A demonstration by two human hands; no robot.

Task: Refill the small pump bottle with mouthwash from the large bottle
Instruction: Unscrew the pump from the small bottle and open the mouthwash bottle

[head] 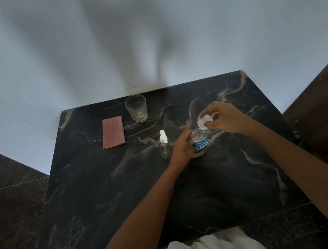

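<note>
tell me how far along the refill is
Nothing looks finished yet. In hand: the left hand steadies the large bottle while the right hand pinches its white cap at the neck. Still to do: the small pump bottle stands beside it with its pump on and looks empty, so opening it and pouring remain.

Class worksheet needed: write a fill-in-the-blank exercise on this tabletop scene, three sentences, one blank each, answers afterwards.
1. The left hand grips the large clear mouthwash bottle with the blue label; the right hand pinches its ____ cap.
2. The small clear pump bottle with the white pump stands to the ____ of the large bottle.
3. Beside the folded pink ribbed cloth, the clear glass tumbler stands upright and ____.
Answers: white; left; empty.
</note>
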